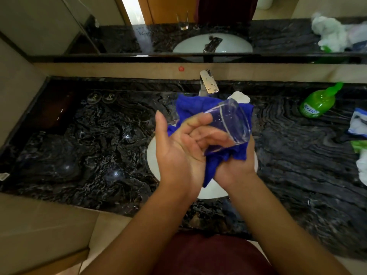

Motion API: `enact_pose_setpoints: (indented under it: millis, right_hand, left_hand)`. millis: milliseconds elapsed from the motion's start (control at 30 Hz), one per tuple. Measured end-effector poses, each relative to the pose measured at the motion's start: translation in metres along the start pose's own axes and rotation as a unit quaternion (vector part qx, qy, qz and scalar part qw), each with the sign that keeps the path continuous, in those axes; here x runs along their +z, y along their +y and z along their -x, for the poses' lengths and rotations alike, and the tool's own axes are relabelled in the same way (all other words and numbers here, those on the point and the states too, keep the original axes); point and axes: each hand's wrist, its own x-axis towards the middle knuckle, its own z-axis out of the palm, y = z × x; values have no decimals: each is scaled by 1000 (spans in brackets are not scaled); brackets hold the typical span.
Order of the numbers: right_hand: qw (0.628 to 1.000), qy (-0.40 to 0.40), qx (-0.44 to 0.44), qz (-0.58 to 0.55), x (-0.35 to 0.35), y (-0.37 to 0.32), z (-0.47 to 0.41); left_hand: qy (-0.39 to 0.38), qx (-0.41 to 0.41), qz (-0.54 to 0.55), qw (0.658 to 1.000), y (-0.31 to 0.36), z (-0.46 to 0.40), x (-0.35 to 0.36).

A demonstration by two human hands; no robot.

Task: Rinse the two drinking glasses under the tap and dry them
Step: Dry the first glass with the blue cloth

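Right hand (236, 165) mostly hidden under blue cloth (200, 107), which it grips from below at frame centre. Left hand (178, 143) curls fingers into clear wet glass (232, 124), tilted, lying on the cloth over the sink (153, 157). 2nd glass visible only in mirror, top centre. Green bottle (317, 103) w/ unreadable label on desk (99, 135), right.

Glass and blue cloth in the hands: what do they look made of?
Drinking glass: looks like clear glass, possibly plastic; the cloth shows through it, with droplets and glints. Blue cloth: soft fuzzy fabric, likely microfibre; matte, bunched in folds in the right hand.
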Motion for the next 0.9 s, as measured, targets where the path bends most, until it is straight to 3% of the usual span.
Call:
enact_pose_setpoints:
  millis: [133,267,367,533,600,700,800,900]
  right_hand:
    - [998,44,22,29,-4,-19,-2]
    - [996,72,34,48,-8,-30,-4]
    - [998,46,25,33,-7,-30,-6]
    - [994,-39,-88,45,-6,-16,-7]
    - [982,-99,-109,115,-10,-11,-1]
    - [955,-105,-149,235,-12,-12,1]
    - [952,-125,-140,242,-15,-24,-4]
    - [956,-173,-75,226,-23,-40,-7]
  left_hand:
    - [-41,-113,55,991,2,2,-5]
    - [-37,-138,52,988,-1,6,1]
    - [-27,-110,32,993,-6,5,2]
    - [16,-18,-48,999,-6,2,-1]
    - [26,30,-96,995,-7,3,-4]
    - [4,62,-123,990,-6,5,-9]
    - [-38,-33,-41,998,6,5,-7]
    - [-67,-112,31,991,12,7,-8]
